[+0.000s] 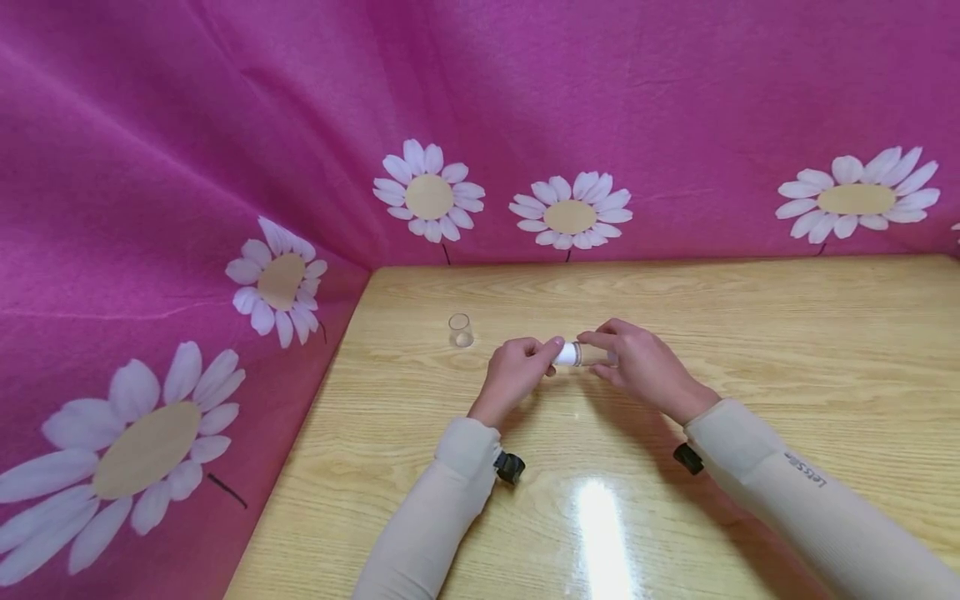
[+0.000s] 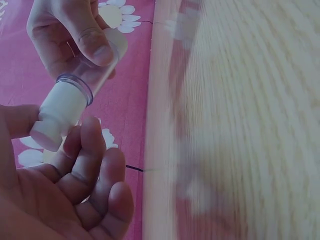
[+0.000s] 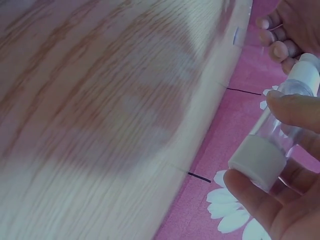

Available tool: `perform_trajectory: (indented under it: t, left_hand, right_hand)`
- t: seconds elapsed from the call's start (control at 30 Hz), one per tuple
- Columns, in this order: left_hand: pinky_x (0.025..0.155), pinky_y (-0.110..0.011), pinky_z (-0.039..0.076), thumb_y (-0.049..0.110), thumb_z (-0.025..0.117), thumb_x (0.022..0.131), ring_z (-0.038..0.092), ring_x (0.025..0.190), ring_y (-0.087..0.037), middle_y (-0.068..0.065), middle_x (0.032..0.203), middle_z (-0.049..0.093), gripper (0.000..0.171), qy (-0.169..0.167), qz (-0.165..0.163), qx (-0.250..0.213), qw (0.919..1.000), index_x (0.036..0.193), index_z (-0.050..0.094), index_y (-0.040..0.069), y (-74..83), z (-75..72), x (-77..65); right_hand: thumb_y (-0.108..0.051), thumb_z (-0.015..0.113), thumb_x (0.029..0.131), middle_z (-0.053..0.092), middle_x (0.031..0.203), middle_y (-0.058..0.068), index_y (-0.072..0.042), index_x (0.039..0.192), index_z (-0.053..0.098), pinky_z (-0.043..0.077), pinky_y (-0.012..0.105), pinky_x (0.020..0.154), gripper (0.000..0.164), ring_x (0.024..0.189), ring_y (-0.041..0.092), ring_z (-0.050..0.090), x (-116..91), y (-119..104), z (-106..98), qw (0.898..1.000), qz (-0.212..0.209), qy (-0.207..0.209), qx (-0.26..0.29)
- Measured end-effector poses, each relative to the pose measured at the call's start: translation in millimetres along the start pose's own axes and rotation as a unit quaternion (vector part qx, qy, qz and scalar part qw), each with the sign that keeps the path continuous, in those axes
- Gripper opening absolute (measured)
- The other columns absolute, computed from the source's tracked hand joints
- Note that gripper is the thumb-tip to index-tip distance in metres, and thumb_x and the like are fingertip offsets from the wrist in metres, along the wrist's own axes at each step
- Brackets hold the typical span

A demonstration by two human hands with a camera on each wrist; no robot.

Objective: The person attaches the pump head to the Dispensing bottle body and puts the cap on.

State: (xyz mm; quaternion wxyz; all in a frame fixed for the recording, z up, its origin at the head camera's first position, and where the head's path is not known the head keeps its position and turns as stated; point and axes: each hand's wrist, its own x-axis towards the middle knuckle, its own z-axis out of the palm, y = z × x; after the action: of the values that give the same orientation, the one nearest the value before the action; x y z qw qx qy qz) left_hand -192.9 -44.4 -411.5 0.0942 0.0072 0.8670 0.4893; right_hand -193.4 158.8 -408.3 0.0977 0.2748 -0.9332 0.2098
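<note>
A clear pump bottle with a white pump top (image 1: 567,354) and white base (image 3: 257,157) lies sideways between both hands, above the table. My left hand (image 1: 517,371) pinches the pump top, the thumb on one side and curled fingers on the other. Around the clear body (image 3: 280,127) and base, my right hand (image 1: 645,367) curls its thumb and fingers, partly hiding the body in the head view. A silver-looking ring (image 2: 76,87) shows where the white top meets the body. Left of the hands, a small clear cap (image 1: 461,331) stands on the table.
The wooden table (image 1: 420,475) stretches beneath both arms, with a bright light reflection near the front. A pink cloth (image 1: 660,100) with large white flowers hangs along the table's back and left edges. Dark wrist cameras (image 1: 510,467) are worn on both wrists.
</note>
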Motion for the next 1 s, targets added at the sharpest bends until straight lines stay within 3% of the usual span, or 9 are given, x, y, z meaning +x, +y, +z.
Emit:
perform_trajectory:
  t: [0.13,0.3,0.47,0.6,0.7,0.8,1.0]
  left_hand:
    - [0.058,-0.026,0.037,0.049,0.060,0.095,0.050,0.066,-0.013,0.001,0.082,0.072,0.035,-0.009,0.000,-0.011,0.9999,0.090,0.066,0.015,0.6,0.6,0.1]
    - [0.061,-0.025,0.046,0.033,0.068,0.094,0.055,0.072,-0.012,-0.001,0.101,0.064,0.022,-0.011,0.036,-0.031,0.9988,0.107,0.061,0.017,-0.4,2.0,0.9]
    - [0.061,-0.021,0.047,0.012,0.069,0.092,0.055,0.074,-0.011,-0.005,0.107,0.059,0.026,-0.018,0.084,-0.050,0.9950,0.115,0.058,0.014,-1.4,2.2,-0.3]
    - [0.060,-0.020,0.045,0.007,0.068,0.091,0.053,0.073,-0.011,-0.006,0.106,0.058,0.028,-0.020,0.099,-0.055,0.9933,0.116,0.057,0.012,-1.5,2.2,-2.2]
    - [0.062,-0.022,0.047,0.013,0.069,0.092,0.056,0.077,-0.014,-0.006,0.115,0.058,0.035,-0.020,0.093,-0.056,0.9939,0.123,0.055,0.014,-1.9,2.5,-2.2]
    - [0.067,-0.024,0.048,0.031,0.067,0.095,0.058,0.082,-0.014,-0.004,0.121,0.059,0.039,-0.006,0.073,-0.040,0.9965,0.128,0.054,0.016,-1.8,3.1,-0.5]
    - [0.066,-0.028,0.043,0.064,0.046,0.096,0.055,0.074,-0.016,-0.003,0.092,0.063,0.053,0.025,0.014,-0.007,0.9996,0.104,0.066,0.015,0.3,3.2,3.3]
  right_hand:
    - [-0.010,0.080,0.081,0.067,0.107,0.015,-0.009,0.122,0.069,0.057,0.038,0.068,0.042,0.079,0.024,0.067,-0.4,1.1,0.6,1.000,-0.002,-0.001,0.000]
    - [-0.011,0.080,0.082,0.069,0.106,0.015,-0.008,0.123,0.069,0.056,0.037,0.067,0.043,0.072,0.018,0.063,0.3,2.9,1.4,1.000,-0.004,-0.001,0.000]
    - [-0.009,0.079,0.082,0.071,0.102,0.015,-0.005,0.123,0.068,0.053,0.033,0.063,0.042,0.066,0.012,0.056,1.1,3.3,2.8,1.000,-0.006,-0.005,0.004]
    - [-0.009,0.078,0.083,0.071,0.102,0.016,-0.005,0.122,0.068,0.053,0.032,0.062,0.041,0.067,0.013,0.058,1.0,3.2,3.4,1.000,-0.004,-0.006,0.010]
    - [-0.010,0.079,0.083,0.071,0.103,0.015,-0.006,0.123,0.069,0.053,0.032,0.062,0.041,0.066,0.012,0.057,1.5,3.2,3.5,1.000,-0.006,-0.003,0.006]
    - [-0.010,0.079,0.082,0.070,0.104,0.014,-0.006,0.123,0.069,0.055,0.034,0.065,0.042,0.067,0.013,0.059,1.8,3.0,3.4,1.000,-0.005,0.000,0.003]
    - [-0.010,0.080,0.082,0.070,0.105,0.015,-0.006,0.123,0.069,0.058,0.038,0.069,0.043,0.072,0.018,0.063,2.3,2.6,3.7,1.000,-0.001,-0.002,0.002]
